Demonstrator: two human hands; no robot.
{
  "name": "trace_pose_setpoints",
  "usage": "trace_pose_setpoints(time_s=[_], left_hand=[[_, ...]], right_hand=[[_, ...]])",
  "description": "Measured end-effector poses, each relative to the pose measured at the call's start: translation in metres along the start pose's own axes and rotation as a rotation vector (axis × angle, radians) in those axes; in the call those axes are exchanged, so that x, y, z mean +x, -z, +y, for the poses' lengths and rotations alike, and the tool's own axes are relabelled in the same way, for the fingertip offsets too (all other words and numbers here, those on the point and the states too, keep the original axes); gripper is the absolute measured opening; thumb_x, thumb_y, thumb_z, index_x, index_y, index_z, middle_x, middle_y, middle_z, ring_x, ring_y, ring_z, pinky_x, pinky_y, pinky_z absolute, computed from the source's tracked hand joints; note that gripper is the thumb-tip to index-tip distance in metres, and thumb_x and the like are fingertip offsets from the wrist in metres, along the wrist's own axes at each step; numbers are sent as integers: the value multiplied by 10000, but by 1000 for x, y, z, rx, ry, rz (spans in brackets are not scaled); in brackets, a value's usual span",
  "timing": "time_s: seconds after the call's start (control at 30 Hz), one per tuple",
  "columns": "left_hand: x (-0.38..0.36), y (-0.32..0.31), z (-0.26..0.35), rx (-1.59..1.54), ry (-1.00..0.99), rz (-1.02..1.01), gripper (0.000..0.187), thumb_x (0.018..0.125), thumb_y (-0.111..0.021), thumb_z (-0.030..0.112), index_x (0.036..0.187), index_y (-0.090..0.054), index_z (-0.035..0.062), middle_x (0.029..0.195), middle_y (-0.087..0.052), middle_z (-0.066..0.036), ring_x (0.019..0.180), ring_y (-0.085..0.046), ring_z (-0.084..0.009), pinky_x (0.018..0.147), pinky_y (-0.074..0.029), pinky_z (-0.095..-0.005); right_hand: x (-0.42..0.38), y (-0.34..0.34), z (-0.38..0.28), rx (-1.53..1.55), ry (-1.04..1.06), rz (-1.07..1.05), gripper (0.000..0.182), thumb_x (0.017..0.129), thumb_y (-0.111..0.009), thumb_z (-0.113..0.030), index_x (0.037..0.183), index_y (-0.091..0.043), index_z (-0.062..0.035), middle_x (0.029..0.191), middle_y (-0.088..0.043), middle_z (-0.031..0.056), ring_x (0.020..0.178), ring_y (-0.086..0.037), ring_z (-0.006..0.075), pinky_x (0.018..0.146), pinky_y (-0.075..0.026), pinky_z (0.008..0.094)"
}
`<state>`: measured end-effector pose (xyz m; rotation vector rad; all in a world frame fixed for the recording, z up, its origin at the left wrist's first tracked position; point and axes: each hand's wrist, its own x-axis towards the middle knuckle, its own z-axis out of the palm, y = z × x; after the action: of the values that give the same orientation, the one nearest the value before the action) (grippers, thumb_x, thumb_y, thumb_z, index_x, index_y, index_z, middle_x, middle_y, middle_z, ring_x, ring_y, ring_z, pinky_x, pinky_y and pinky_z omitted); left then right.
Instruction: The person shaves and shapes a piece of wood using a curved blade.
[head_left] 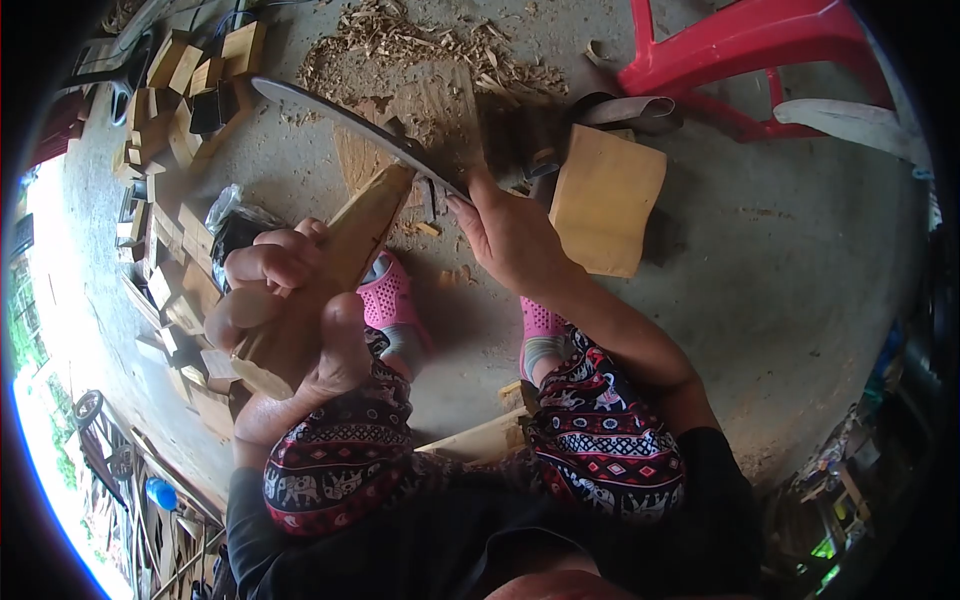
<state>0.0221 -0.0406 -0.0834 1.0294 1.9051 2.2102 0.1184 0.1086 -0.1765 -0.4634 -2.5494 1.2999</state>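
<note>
Head view: left grip clamped on tapered pale-wood block, right grip clamped on long dark metal knife. Block's likely stiff, light; hold thick end.

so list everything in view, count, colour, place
held wood piece: 1, tan, in left hand
long blade: 1, dark, in right hand
wooden slab: 1, brown, upper centre
shavings: uncounted, tan, top centre
big block: 1, yellowish, right of centre
curled sheet: 1, grey, upper right
plastic chair: 1, red, upper right
wood blocks: many, tan, left side
plastic bag: 1, clear, left of centre
unclear object: 1, blue, lower left
wood strips: some, tan, lower centre
clogs: 2, pink, centre
trousers: 1 pair, multicoloured, lower centre
shirt: 1, black, bottom
left hand: 1, bare, centre left
right hand: 1, bare, centre
</note>
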Motion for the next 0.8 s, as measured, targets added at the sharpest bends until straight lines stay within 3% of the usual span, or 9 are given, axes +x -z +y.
trace_pose_setpoints(time_s=[0.1,0.3,0.37,0.4,0.47,0.5,0.57,0.67,0.8], left_hand=[[3,-3,2,-18,-2,-4,397,787,-746,116,978,-412,213,959,-433,-37,927,-474,-203,935,-422,-438],[-2,-4,-2,-59,-7,39,380,781,-762,140,953,-430,210,941,-425,-28,921,-477,-202,934,-423,-429],[1,-2,4,-16,21,-14,347,781,-764,143,927,-454,198,926,-428,-24,914,-480,-204,927,-426,-425],[2,-3,4,-19,23,-10,347,781,-764,143,927,-454,198,926,-428,-24,914,-480,-204,927,-426,-425],[4,-6,5,37,46,14,357,784,-764,143,927,-442,206,920,-425,-24,915,-478,-198,923,-425,-424],[4,-7,5,35,41,14,357,784,-764,143,927,-442,206,920,-425,-24,915,-478,-198,923,-425,-424],[1,-10,1,29,12,89,391,778,-776,164,935,-421,210,920,-432,-32,898,-485,-197,901,-440,-425],[-3,-9,0,-14,-27,33,436,762,-791,151,941,-397,207,925,-444,-41,880,-492,-197,875,-455,-425],[1,-6,7,78,-40,-119,474,738,-808,124,943,-387,199,929,-454,-43,860,-501,-198,854,-466,-424]], right_hand=[[-2,-4,1,27,11,27,179,949,-508,-204,973,-400,-63,633,-584,151,585,-612,368,486,-472,476],[-2,-8,21,-71,-120,-125,187,947,-509,-206,985,-398,-61,648,-596,149,596,-619,358,489,-474,464],[-3,5,7,-19,-68,-53,327,944,-535,-199,1188,-414,-19,671,-609,212,604,-613,400,503,-455,461],[-5,4,5,-24,-69,-56,327,944,-535,-199,1188,-414,-19,671,-609,212,604,-613,400,503,-455,461],[-6,-1,2,21,-3,31,195,951,-498,-207,1017,-406,-48,650,-599,155,596,-618,359,488,-470,465],[-9,-19,20,78,-21,7,315,947,-528,-205,1178,-419,-21,669,-611,208,599,-611,403,494,-453,472],[-8,-25,38,10,-77,-43,291,947,-528,-208,1146,-424,-22,664,-607,207,600,-610,404,490,-450,476],[-11,-16,36,-50,-189,-135,234,949,-527,-217,1044,-425,-29,656,-600,205,609,-607,409,494,-444,488],[-9,3,5,9,-101,3,215,951,-521,-213,1019,-420,-36,671,-605,208,626,-610,412,517,-453,492]])
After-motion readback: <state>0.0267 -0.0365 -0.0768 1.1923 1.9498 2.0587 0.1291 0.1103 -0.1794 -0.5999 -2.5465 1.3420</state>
